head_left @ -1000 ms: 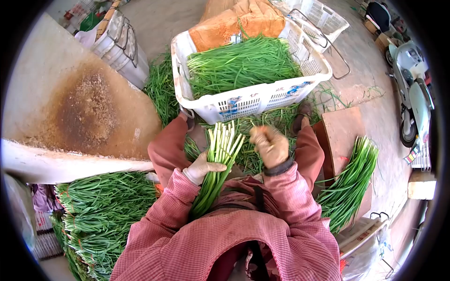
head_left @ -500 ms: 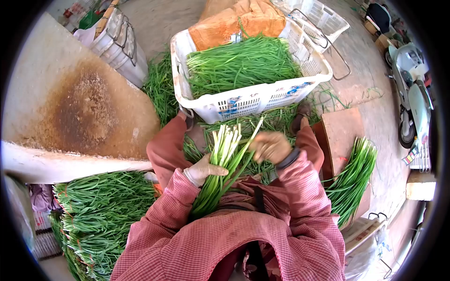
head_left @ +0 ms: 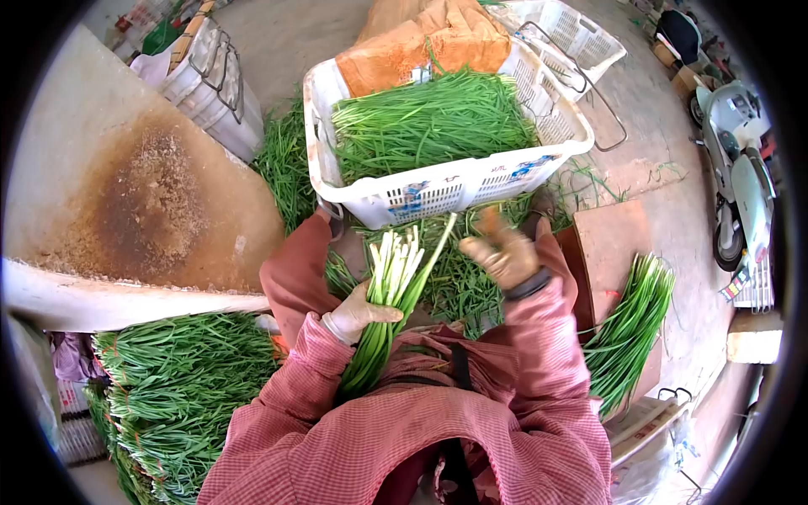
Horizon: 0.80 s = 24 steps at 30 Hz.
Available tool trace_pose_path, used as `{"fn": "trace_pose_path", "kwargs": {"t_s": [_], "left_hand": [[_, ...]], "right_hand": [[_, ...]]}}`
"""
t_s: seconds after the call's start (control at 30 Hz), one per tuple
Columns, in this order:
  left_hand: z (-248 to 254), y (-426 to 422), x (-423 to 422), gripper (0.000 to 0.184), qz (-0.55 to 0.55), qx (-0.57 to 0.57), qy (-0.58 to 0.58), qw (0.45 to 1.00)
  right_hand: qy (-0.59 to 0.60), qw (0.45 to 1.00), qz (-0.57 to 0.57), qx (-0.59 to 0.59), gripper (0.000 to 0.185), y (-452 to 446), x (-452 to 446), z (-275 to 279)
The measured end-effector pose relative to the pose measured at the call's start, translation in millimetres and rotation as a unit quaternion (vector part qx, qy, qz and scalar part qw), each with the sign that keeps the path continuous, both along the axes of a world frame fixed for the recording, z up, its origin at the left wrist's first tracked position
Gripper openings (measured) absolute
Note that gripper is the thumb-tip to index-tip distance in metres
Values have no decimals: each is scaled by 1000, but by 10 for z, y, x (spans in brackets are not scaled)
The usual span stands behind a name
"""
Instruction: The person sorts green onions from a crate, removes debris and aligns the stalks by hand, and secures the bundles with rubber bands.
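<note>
My left hand (head_left: 360, 314), in a pale glove, is wrapped round a bunch of garlic chives (head_left: 389, 290). The white stem ends point up and away from me, and the green leaves hang toward my lap. One longer stalk leans out of the bunch to the right. My right hand (head_left: 503, 257), in a soiled glove, hovers to the right of the bunch, apart from it. Its fingers are spread and somewhat blurred, with nothing visible in them.
Ahead stands a white plastic crate (head_left: 454, 187) with chives (head_left: 433, 122) and an orange sack (head_left: 425, 46). Tied chives (head_left: 189, 387) are stacked at left. Loose chives (head_left: 631, 328) lie on a brown board (head_left: 614, 231) at right. Leaf scraps (head_left: 459, 290) cover the floor between my legs.
My right hand has moved away from the chives, up and to the right, and its fingers have spread. My left hand keeps its hold on the bunch.
</note>
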<state>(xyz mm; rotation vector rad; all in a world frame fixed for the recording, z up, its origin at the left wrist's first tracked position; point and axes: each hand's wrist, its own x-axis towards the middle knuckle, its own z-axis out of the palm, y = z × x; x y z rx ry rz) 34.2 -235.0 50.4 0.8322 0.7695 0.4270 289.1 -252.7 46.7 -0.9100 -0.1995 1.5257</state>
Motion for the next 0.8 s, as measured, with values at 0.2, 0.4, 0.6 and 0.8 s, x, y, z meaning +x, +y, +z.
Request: {"fn": "trace_pose_path", "kwargs": {"t_s": [0.2,0.4,0.6,0.8], "left_hand": [[119,111,-85,51,-51,-23,41,998],[13,118,-68,59,-39,-81,-12,996],[82,130,-5,66,-105,-92,-101,985],[127,155,9,68,-121,-87,-125,981]], "right_hand": [[-242,940,120,208,28,-53,-835,-127],[-165,965,35,201,29,-182,-1128,-206],[-249,944,68,204,50,9,-632,97],[-365,876,126,290,38,79,-714,125]]}}
